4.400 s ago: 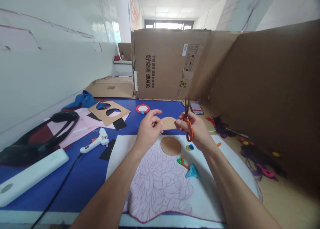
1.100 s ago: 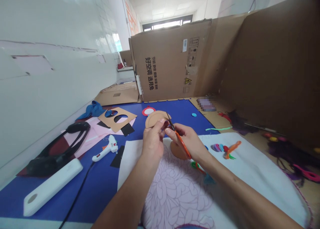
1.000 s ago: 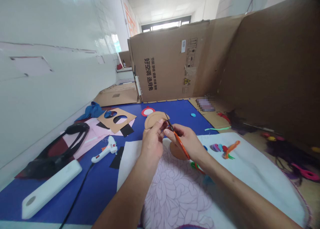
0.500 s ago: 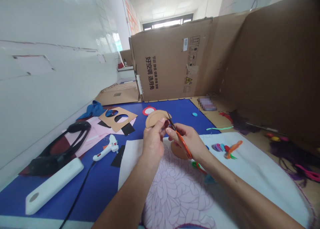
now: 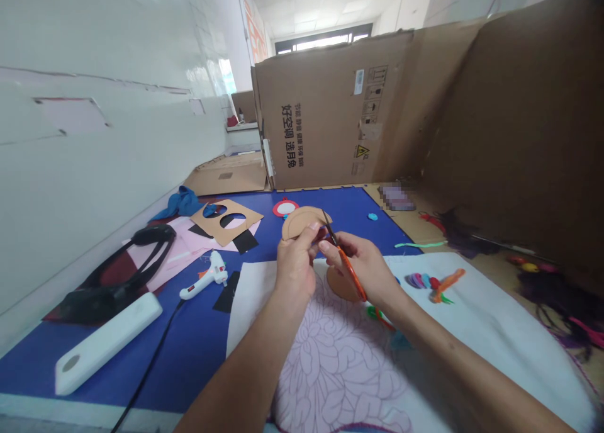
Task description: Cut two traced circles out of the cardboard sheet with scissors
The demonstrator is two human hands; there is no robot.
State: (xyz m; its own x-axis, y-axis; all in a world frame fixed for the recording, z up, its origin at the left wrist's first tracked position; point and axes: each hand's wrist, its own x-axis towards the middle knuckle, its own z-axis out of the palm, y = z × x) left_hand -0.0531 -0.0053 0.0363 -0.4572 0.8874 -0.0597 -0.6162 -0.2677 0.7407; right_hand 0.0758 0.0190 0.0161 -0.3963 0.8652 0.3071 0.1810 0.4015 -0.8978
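Note:
Between the thumb and fingers of my left hand (image 5: 296,263) is a rounded brown cardboard piece (image 5: 302,221) with a curved line on it. My right hand (image 5: 361,266) grips orange-handled scissors (image 5: 350,270), whose dark blades meet the right edge of the cardboard piece. Both hands are close together over a white cloth (image 5: 476,332) printed with a flower line drawing. Partly hidden beneath my right hand, a brown cardboard disc (image 5: 340,285) lies on the cloth.
A white glue gun (image 5: 207,277), its black cord, a long white object (image 5: 108,345) and black headgear (image 5: 101,298) are on the left. Cut cardboard (image 5: 226,222) lies beyond. Coloured pieces (image 5: 422,281) rest on the right. A large cardboard box (image 5: 330,118) stands behind.
The whole view has shifted slightly, with things appearing a little further right. Both hands keep their hold, and the scissors remain at the cardboard's right edge.

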